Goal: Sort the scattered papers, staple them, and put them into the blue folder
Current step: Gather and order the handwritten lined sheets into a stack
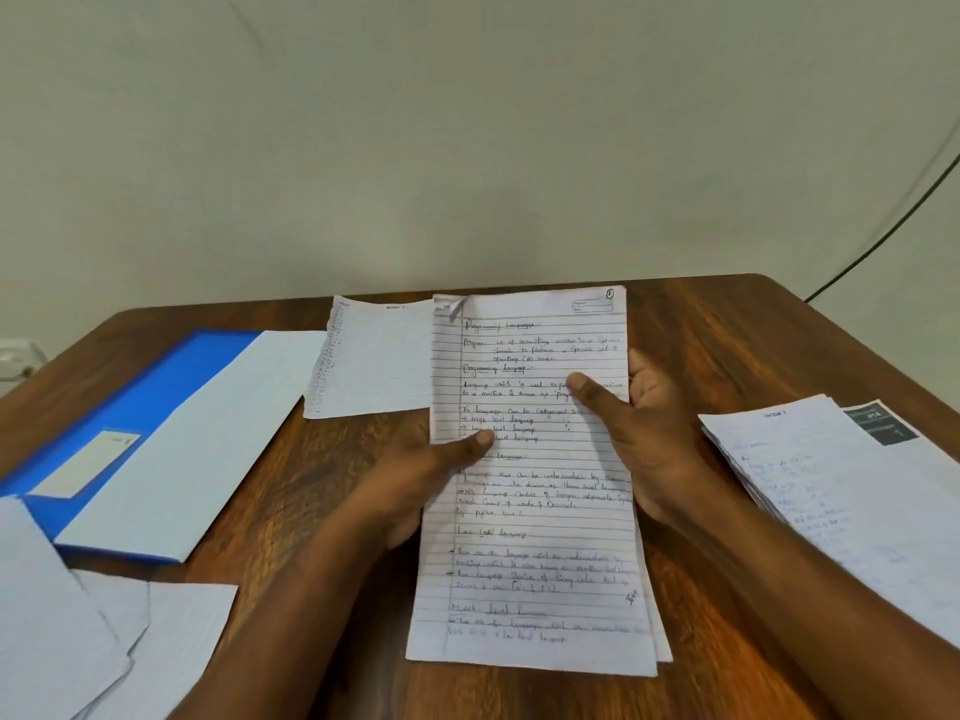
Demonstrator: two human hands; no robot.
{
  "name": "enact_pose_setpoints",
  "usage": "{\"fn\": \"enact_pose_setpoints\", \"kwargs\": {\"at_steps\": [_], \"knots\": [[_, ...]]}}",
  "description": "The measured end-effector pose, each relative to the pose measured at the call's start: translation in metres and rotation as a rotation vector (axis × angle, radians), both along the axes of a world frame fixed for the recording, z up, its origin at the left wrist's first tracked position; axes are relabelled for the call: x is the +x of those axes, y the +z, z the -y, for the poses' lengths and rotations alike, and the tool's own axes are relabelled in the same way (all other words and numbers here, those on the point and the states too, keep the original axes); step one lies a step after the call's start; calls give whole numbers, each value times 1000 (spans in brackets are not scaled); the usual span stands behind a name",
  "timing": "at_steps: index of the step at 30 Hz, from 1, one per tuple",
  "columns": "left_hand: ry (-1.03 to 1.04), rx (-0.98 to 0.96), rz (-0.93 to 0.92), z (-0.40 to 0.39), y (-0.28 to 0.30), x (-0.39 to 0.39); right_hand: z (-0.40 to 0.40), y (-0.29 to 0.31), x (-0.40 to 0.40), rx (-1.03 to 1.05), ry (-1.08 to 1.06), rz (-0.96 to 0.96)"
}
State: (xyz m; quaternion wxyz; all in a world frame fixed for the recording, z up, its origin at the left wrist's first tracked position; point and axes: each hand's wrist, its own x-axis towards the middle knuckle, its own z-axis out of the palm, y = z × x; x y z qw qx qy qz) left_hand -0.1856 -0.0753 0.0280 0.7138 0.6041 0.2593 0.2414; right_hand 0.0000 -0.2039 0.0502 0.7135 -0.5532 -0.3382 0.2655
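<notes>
Wooden table (pixel 727 345), dark brown, seen from above by a person seated at it. Both hands hold up a small stack of lined handwritten pages (pixel 535 491) at the centre. The left hand (pixel 415 480) grips the stack's left edge, thumb lying across the top page and fingers hidden behind. The right hand (pixel 644 433) grips the right edge the same way, thumb pressed on the writing. A blue folder (pixel 130 402) lies closed on the table to the left, with a pale sheet (pixel 208 444) resting across it. Another lined sheet (pixel 374 361) lies flat just behind the held stack. A separate pile of papers (pixel 841 491) sits to the right, and loose sheets (pixel 78 626) overlap at the near left corner.
</notes>
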Motion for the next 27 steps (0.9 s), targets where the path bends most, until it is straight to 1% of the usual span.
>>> {"fn": "enact_pose_setpoints", "kwargs": {"at_steps": [3,7,10,13,15,16,19,22,27], "knots": [[47,-28,10,-4,0,0,-1,-2,-1,-60,18,45],[165,-36,65,-9,-2,1,-3,-11,-6,-157,79,107],[218,-58,98,-7,1,2,-4,-14,-12,-167,70,156],[250,-113,124,-7,0,3,-5,-14,-14,-144,66,145],[222,-186,164,-10,-2,3,-5,-13,-13,-124,68,136],[176,-237,180,-12,-3,3,-5,-13,-13,-109,70,125],[42,-355,163,-11,-4,2,-5,-13,-13,-76,86,72],[9,-335,132,-8,-6,3,-6,-14,-12,-107,59,110],[77,-214,86,-11,-5,3,-4,-10,-10,-157,53,112]]}}
